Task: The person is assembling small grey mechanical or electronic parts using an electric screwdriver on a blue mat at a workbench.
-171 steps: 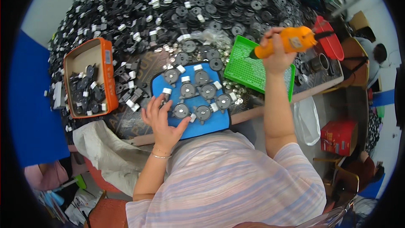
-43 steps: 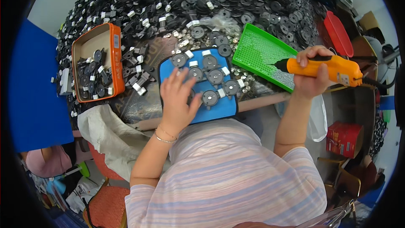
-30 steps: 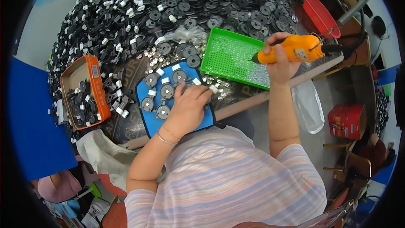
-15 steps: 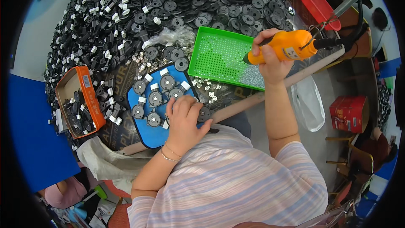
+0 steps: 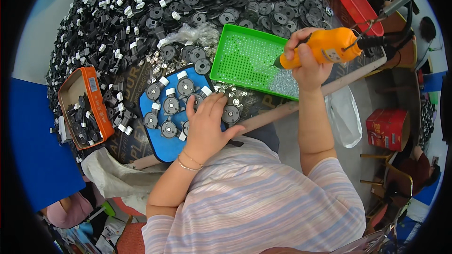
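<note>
My right hand (image 5: 308,63) is wrapped round an orange electric screwdriver (image 5: 336,47). The tool lies roughly level, its dark tip pointing left above the green perforated tray (image 5: 254,88). Small silvery screws (image 5: 282,82) are heaped in the tray's near right corner. Over the right part of a blue mat (image 5: 162,153) lies my left hand (image 5: 207,124), palm down, thumb spread away from the fingers. It partly hides several round dark discs with white-tipped pieces, such as the disc (image 5: 171,105) on the mat. A bare dark disc (image 5: 231,114) sits between its fingers and thumb.
A large pile of black parts with white tips (image 5: 106,33) and dark discs (image 5: 263,9) covers the far side. An orange-rimmed box (image 5: 96,99) with parts stands left. Small metal pieces (image 5: 235,94) lie beside the tray. A red basin (image 5: 360,9) is at far right.
My left thumb has spread outward, leaving the bare disc more exposed. My right hand has shifted slightly right with the screwdriver. The whole view has moved a little.
</note>
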Motion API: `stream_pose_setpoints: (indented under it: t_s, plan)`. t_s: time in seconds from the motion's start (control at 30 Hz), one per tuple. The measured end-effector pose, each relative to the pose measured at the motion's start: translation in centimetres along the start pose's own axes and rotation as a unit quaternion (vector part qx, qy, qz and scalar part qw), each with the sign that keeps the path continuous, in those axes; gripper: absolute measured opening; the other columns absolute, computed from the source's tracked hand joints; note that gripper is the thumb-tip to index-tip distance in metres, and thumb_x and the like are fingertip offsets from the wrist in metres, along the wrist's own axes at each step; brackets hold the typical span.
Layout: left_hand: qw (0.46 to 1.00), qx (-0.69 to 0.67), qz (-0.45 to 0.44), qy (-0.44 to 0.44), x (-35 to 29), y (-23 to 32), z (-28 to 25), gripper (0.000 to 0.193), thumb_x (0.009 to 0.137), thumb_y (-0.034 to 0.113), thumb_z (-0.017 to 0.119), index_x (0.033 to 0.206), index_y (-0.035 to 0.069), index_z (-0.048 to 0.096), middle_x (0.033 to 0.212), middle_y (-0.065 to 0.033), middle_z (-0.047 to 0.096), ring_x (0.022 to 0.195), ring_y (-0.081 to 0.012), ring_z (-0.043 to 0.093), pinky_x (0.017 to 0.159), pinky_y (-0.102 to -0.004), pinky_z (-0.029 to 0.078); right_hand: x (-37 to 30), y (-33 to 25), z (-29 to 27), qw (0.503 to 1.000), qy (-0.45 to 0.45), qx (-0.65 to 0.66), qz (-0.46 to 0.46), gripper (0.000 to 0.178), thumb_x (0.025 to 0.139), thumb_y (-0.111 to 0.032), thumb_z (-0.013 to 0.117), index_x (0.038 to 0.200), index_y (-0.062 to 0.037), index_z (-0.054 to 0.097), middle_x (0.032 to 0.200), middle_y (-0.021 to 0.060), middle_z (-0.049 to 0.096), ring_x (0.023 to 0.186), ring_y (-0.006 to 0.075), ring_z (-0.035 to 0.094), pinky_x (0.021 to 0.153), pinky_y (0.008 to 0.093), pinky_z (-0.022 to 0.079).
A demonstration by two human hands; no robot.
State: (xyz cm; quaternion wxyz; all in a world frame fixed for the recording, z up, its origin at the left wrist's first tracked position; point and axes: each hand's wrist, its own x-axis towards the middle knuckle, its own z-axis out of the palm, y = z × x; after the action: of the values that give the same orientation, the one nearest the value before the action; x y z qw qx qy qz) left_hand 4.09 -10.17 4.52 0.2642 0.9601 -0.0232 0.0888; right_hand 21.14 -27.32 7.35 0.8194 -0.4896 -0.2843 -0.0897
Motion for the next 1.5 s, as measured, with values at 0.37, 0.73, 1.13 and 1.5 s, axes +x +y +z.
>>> stream_pose_setpoints:
  t_s: [0.37,0.73,1.13,1.5]
  plan:
    - [1.0,-0.008,0.011,0.011,0.1,-0.7,0.9,0.048,0.072,0.031,0.073,0.109,0.004,0.059,0.108,-0.0101,0.062,0.108,-0.0247,0.055,0.105,-0.0502,0.019,-1.5,-4.9,3.3,0.986,-0.152,0.073,0.015,0.038,0.086,-0.033,0.061,0.104,-0.0031,0.047,0.087,0.0125,0.051,0.06,0.0149,0.051,0.052,0.0252,0.04]
    - [0.999,-0.004,0.014,0.03,0.0,-1.1,1.3,0.048,0.071,0.032,0.074,0.107,0.004,0.06,0.105,-0.0106,0.062,0.106,-0.0246,0.056,0.106,-0.0506,0.019,-4.0,-3.5,6.3,0.968,-0.221,0.018,0.117,0.036,0.08,-0.028,0.072,0.096,-0.0035,0.051,0.083,0.0117,0.056,0.06,0.013,0.053,0.055,0.0234,0.045]
    - [0.999,-0.016,0.017,0.028,-0.2,-1.2,1.5,0.048,0.07,0.032,0.074,0.107,0.006,0.06,0.105,-0.0095,0.062,0.106,-0.0235,0.056,0.105,-0.0521,0.018,-3.2,-2.1,6.2,0.943,-0.305,0.066,0.112,0.038,0.077,-0.031,0.074,0.093,-0.0007,0.057,0.078,0.0135,0.058,0.057,0.0144,0.054,0.051,0.0237,0.045]
    - [0.999,0.008,0.01,0.043,-0.2,-0.5,1.5,0.05,0.072,0.035,0.073,0.11,0.005,0.06,0.107,-0.0092,0.062,0.106,-0.0242,0.056,0.106,-0.0504,0.018,-0.4,-1.8,2.7,0.994,-0.098,0.044,0.023,0.033,0.082,-0.021,0.064,0.102,0.0006,0.049,0.088,0.0156,0.052,0.063,0.0198,0.052,0.059,0.0298,0.045]
